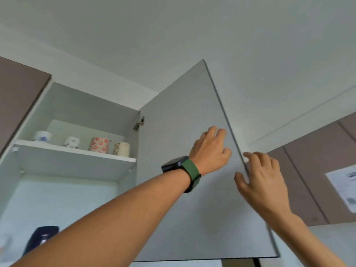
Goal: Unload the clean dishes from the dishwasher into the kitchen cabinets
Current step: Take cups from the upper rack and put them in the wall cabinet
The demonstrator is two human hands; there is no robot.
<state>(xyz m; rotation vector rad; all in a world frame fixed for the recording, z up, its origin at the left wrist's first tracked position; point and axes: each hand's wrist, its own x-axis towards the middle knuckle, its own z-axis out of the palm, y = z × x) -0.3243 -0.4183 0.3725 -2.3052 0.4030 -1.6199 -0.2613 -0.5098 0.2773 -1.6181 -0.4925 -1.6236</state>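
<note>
Up above head height, the biggest thing in view was the cabinet door point(185, 170), a plain grey panel swung open on its hinge point(139, 124) at the left, so its inner face looked back at the camera and its free edge pointed out toward the right. Its long axis ran up and down, though the upward view made it lean. Left of it sat the open cabinet point(77, 112), white inside, with one shelf point(77, 151) running left to right. Brown closed cabinet fronts point(312, 170) filled the right side, and one had a white paper sheet point(344, 187) stuck on it. The left hand point(211, 151) lay against the door's inner face near the free edge, fingers slightly spread and loosely bent, not wrapped around anything as far as I could see. The right hand point(260, 180) was at that same edge lower down, thumb on the near side and fingers reaching round behind it, lightly spread; too blurry to say if it really pinched the edge. The left wrist wore a watch point(181, 168) on a green band. At the bottom left was a dark blue object point(41, 237), too blurred to identify. On the shelf stood four patterned cups point(100, 144) in a row, upright.
</note>
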